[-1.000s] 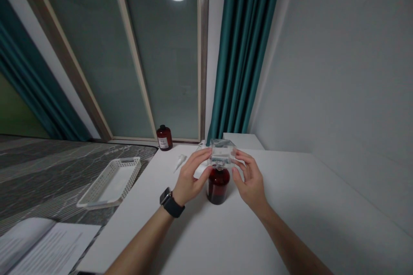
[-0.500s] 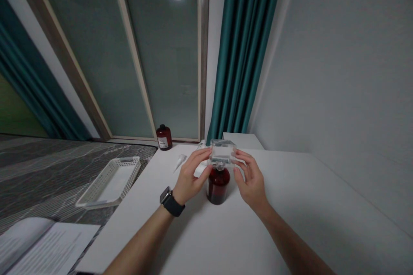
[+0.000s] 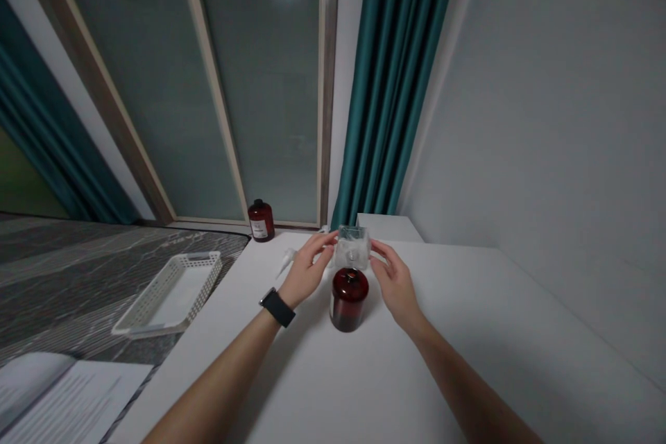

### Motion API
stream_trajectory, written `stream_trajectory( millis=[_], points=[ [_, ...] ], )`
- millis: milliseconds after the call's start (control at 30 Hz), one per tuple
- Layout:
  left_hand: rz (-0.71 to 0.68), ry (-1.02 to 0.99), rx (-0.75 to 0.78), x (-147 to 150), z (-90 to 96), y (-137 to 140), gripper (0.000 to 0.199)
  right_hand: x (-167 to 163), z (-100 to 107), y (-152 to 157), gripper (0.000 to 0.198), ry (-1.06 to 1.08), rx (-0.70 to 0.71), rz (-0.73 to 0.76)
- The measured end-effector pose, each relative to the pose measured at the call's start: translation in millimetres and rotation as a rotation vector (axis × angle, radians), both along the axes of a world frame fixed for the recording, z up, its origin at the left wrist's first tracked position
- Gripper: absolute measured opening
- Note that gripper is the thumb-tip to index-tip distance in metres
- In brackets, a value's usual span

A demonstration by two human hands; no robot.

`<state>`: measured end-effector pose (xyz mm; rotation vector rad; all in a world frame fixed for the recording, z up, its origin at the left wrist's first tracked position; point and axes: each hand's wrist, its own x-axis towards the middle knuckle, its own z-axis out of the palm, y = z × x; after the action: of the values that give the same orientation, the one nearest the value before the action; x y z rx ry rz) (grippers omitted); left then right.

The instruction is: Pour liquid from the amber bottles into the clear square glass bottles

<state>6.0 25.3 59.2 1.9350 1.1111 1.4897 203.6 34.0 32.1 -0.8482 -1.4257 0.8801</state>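
A clear, square-sided bottle (image 3: 352,250) is between my two hands, just behind the mouth of a dark red-brown bottle (image 3: 348,302). My left hand (image 3: 306,270), with a black watch on the wrist, has its fingertips against the clear bottle's left side. On the opposite side, the fingers of my right hand (image 3: 393,281) press its right edge. The brown bottle stands upright and uncapped on the white table (image 3: 333,388); neither hand grips it. Left of my left hand lies a small white tapered piece (image 3: 286,260), partly hidden.
A second brown bottle (image 3: 261,222) with a black cap and white label stands at the table's far left corner. Lower, to the left, are a white perforated basket (image 3: 125,326) and an open book (image 3: 98,395). A white box-like block (image 3: 393,227) sits beyond the back edge.
The clear bottle has come off the brown bottle's mouth and tilted, moving slightly back. Both hands have moved with it, slightly left. The brown bottle stays standing.
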Motion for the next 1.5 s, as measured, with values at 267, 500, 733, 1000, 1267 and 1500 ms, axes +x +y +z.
stream_trajectory(
  millis=[267,500,733,1000,1267,1500],
  points=[
    [-0.078,-0.15,-0.188,1.8,-17.9,15.0,0.037,-4.7,-3.0,14.7,0.038,0.086,-0.155,0.053],
    [-0.161,-0.253,-0.313,-1.9,-28.0,18.2,0.047,-1.1,-1.8,23.8,0.061,0.252,-0.402,0.183],
    [-0.186,-0.091,-0.227,-5.6,-50.7,-5.3,0.063,14.1,-15.0,43.6,0.037,0.31,-0.535,0.089],
    [-0.235,0.139,-0.199,6.1,-56.3,-18.6,0.095,38.5,-36.9,42.5,0.036,0.016,-0.477,-0.044],
    [-0.193,0.19,-0.198,5.8,-47.3,-22.0,0.074,55.7,-59.6,55.0,0.024,-0.267,-0.311,-0.137],
    [-0.167,0.208,-0.185,-2.2,-45.2,-16.7,0.068,65.6,-72.4,59.8,0.049,-0.323,-0.226,-0.155]
  ],
)
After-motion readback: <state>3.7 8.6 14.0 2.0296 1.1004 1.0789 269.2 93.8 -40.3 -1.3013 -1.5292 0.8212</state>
